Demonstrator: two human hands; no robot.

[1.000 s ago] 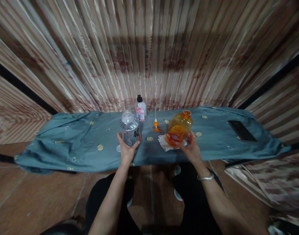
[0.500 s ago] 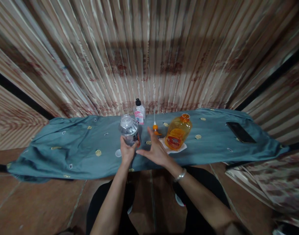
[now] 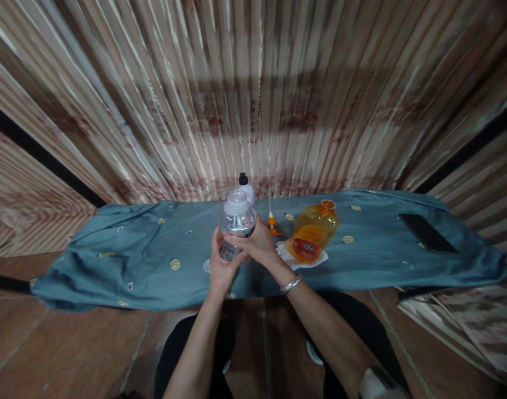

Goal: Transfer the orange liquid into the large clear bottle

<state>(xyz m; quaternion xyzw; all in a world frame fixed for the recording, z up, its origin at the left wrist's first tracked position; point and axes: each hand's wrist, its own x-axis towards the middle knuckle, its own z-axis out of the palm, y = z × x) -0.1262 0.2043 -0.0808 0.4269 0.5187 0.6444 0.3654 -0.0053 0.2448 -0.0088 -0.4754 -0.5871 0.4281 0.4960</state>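
Observation:
Both hands are wrapped round a clear plastic bottle (image 3: 237, 215) with a domed top, standing upright at the middle of the bench. My left hand (image 3: 223, 270) grips its left side low down. From the right, my right hand (image 3: 259, 243) closes on it, thumb across the front. Most of its label is hidden by my fingers. Just behind stands a smaller clear bottle with a black cap (image 3: 243, 179), partly covered. A small round white disc (image 3: 206, 266) lies beside my left hand. An orange pump top (image 3: 271, 223) with a pale tube is right of my right hand.
An uncapped orange bottle (image 3: 313, 233), partly filled, stands on white tissue (image 3: 319, 259) to the right. A dark phone-like slab (image 3: 428, 233) lies at the far right. A teal patterned cloth (image 3: 145, 249) covers the narrow bench, with a striped curtain (image 3: 220, 111) behind.
My right hand, open and apart before, has moved left and closed on the clear bottle. My left hand keeps its hold. The whole view has shifted slightly.

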